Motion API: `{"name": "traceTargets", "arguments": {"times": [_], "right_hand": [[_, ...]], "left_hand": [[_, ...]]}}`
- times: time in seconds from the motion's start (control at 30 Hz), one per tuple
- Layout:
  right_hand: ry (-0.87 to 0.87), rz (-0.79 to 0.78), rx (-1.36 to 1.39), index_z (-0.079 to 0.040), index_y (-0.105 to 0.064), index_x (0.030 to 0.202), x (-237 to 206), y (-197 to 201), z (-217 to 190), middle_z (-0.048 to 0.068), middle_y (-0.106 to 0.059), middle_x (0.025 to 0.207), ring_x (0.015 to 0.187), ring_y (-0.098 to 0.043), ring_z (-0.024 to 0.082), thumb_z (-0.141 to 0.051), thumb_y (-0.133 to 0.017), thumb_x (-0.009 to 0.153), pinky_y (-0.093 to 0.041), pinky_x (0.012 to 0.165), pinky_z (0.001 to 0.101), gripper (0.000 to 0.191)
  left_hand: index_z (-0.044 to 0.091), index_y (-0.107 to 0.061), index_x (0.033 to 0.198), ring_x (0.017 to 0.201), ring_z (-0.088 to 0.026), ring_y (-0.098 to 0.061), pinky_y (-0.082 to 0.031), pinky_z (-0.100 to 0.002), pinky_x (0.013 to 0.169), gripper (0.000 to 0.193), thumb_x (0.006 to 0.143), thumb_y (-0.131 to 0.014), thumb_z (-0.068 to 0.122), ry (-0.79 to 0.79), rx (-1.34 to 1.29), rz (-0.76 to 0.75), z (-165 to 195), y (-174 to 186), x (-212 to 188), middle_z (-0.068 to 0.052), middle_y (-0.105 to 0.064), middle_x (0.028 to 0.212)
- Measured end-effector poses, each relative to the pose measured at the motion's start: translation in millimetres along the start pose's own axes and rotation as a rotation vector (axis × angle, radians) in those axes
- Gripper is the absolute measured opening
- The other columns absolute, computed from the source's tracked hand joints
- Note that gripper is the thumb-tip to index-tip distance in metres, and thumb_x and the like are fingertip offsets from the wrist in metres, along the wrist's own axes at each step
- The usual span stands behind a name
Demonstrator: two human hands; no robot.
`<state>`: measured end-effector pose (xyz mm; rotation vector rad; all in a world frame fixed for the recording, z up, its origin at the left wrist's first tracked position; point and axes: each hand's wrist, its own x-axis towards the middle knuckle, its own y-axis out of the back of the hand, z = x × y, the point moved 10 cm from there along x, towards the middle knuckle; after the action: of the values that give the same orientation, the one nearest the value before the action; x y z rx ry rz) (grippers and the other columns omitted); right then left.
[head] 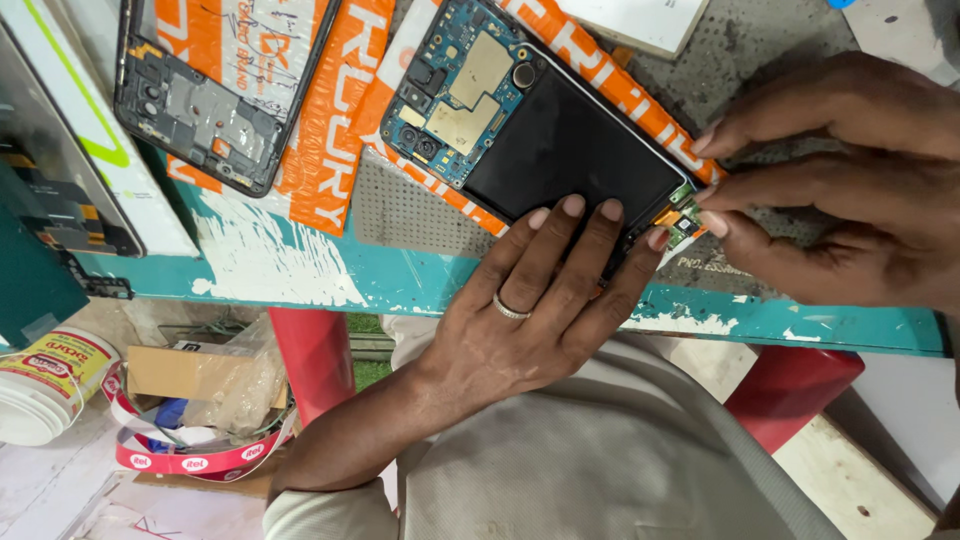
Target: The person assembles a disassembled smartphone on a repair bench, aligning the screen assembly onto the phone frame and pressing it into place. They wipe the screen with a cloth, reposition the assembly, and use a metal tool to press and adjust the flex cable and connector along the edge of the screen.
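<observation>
An opened phone (pixel 560 140), back cover off, lies on an orange mailing bag (pixel 340 120) on the teal table (pixel 420 285). A blue circuit board (pixel 455 85) fills its upper end and a black battery its middle. My left hand (pixel 545 300), with a ring on one finger, presses flat on the phone's near edge and holds it down. At the phone's lower end my right hand (pixel 850 190) comes in from the right. Its thumb and a fingertip pinch a small green board piece (pixel 685 215) with an orange flex strip.
A second phone frame (pixel 200 90) lies at the top left on another orange bag. A grey perforated mat (pixel 410 215) covers part of the table, and a white box (pixel 640 20) sits at the back. Below are red legs (pixel 315 360), a white tub (pixel 45 385) and a cardboard box (pixel 185 375).
</observation>
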<state>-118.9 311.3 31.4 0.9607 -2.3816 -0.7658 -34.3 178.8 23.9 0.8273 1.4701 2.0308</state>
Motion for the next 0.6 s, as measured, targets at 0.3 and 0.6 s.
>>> {"name": "traceTargets", "arguments": {"times": [0.3, 0.6], "right_hand": [[-0.018, -0.031, 0.001, -0.003, -0.074, 0.09, -3, -2, 0, 0.017, -0.068, 0.106, 0.101, -0.071, 0.034, -0.01, -0.088, 0.074, -0.059, 0.087, 0.0449, 0.022], [0.135, -0.105, -0.128, -0.006, -0.079, 0.102, 0, -7, -23, 0.013, -0.071, 0.107, 0.1, -0.072, 0.033, -0.008, -0.086, 0.075, -0.059, 0.082, 0.0432, 0.028]], "left_hand": [[0.013, -0.055, 0.152, 0.14, -0.027, -0.054, -0.044, -0.04, 0.122, 0.036, 0.118, -0.055, 0.025, -0.015, 0.011, 0.015, 1, 1, 0, -0.011, -0.059, 0.15], [0.01, -0.06, 0.149, 0.139, -0.026, -0.054, -0.044, -0.039, 0.122, 0.035, 0.118, -0.057, 0.024, 0.003, 0.007, 0.018, 0, 3, 2, -0.009, -0.061, 0.148]]}}
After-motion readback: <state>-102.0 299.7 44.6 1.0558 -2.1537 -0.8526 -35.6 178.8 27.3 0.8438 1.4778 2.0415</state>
